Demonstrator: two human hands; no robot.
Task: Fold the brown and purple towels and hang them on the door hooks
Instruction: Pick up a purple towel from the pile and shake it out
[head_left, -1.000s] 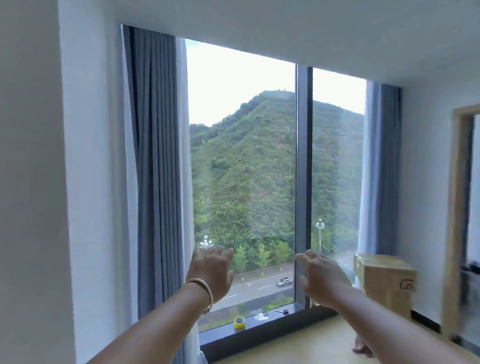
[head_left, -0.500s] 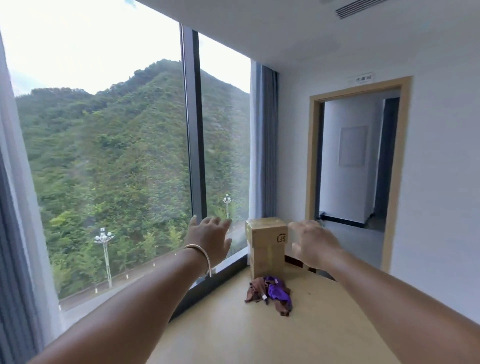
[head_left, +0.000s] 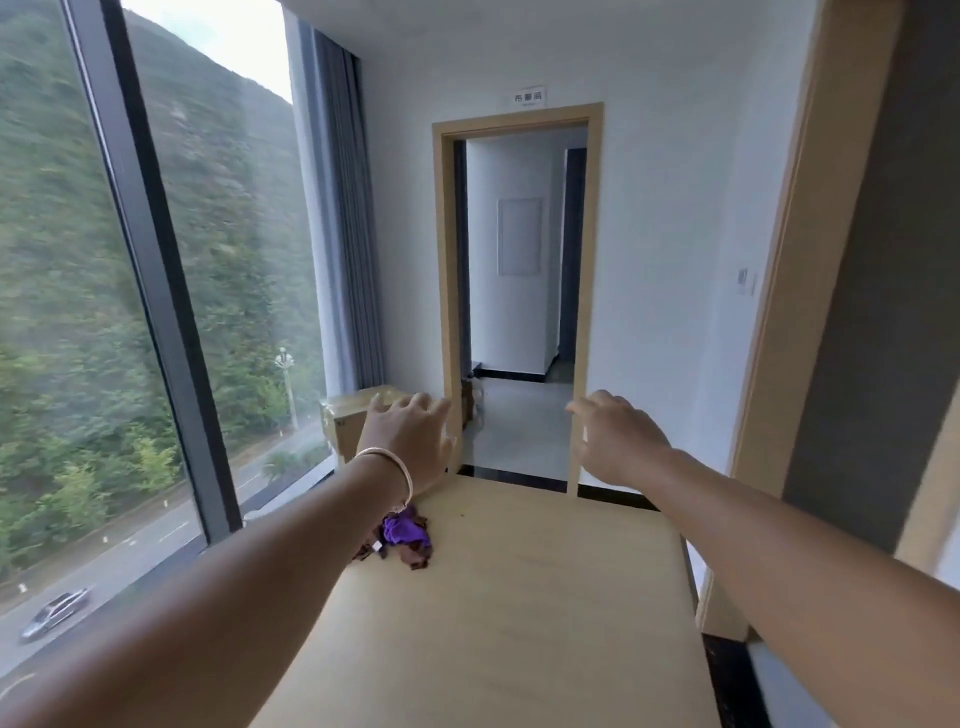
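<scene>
1. Left hand (head_left: 410, 441): raised above the far left part of the tabletop (head_left: 519, 613), back toward the camera. Grip wide, fingers spread and relaxed, holding nothing. A thin bracelet (head_left: 395, 470) circles the wrist.
2. Right hand (head_left: 618, 441): raised at the same height, well apart from the left hand, seen in front of the doorway (head_left: 519, 291). Grip loose, fingers slightly bent, holding nothing.
3. Towels: the purple towel (head_left: 402, 532) and the brown towel (head_left: 413, 557) lie crumpled together in one small heap on the far left part of the tabletop. The purple one lies on top. The left forearm partly covers the heap's left side. Neither hand touches the heap.
4. Box (head_left: 348, 421): a cardboard box stands past the far left corner of the tabletop, partly hidden by the left hand.
5. Window (head_left: 156, 312): a floor-to-ceiling pane with a dark frame fills the left side; a grey curtain (head_left: 348, 218) hangs at its far end.
6. Doorway: open, wood-framed, in the far wall, with a small sign (head_left: 528, 97) above it.
7. Door hooks: none can be made out.
</scene>
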